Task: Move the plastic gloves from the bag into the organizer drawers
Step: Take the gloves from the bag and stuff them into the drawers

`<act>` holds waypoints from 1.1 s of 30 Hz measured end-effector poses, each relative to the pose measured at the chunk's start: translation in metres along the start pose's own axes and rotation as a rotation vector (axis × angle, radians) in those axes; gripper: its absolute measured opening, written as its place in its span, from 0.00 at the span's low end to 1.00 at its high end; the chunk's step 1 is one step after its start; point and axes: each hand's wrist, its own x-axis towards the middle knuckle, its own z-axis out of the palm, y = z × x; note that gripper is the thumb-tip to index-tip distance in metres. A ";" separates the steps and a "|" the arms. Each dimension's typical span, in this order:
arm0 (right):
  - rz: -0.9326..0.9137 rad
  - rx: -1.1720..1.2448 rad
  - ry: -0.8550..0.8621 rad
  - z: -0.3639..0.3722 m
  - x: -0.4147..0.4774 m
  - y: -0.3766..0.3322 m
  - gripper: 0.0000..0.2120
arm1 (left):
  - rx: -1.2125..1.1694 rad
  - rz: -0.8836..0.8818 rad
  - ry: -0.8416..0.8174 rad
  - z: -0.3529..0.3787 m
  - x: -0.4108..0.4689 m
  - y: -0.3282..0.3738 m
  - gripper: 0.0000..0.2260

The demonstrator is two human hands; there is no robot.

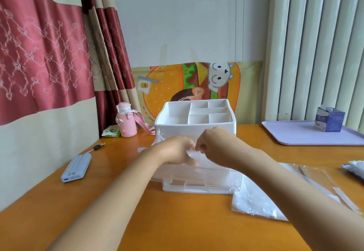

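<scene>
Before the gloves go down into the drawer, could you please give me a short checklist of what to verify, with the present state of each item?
1. Drawer pulled out: ok. The clear drawer stands out from the front of the organizer.
2. Grip on the load: ok. The left hand and right hand both pinch the plastic gloves.
3. Load over the drawer: ok. The hands are above its open top.
4. Room in the drawer: cannot tell. The hands and clear plastic hide what is inside.
5. Bag out of the way: ok. The bag lies flat on the table, right of the drawer.
6. Bag emptied: cannot tell.
</scene>
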 end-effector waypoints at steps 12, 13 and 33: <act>-0.104 -0.324 -0.593 0.003 0.028 0.002 0.34 | 0.113 -0.123 -0.027 -0.015 -0.021 0.011 0.18; -0.089 -0.340 -0.608 0.002 0.030 0.001 0.36 | 0.135 -0.141 -0.032 -0.016 -0.023 0.016 0.18; -0.100 -0.254 -0.506 0.003 0.030 0.011 0.39 | 0.028 -0.214 -0.064 -0.004 -0.004 -0.004 0.26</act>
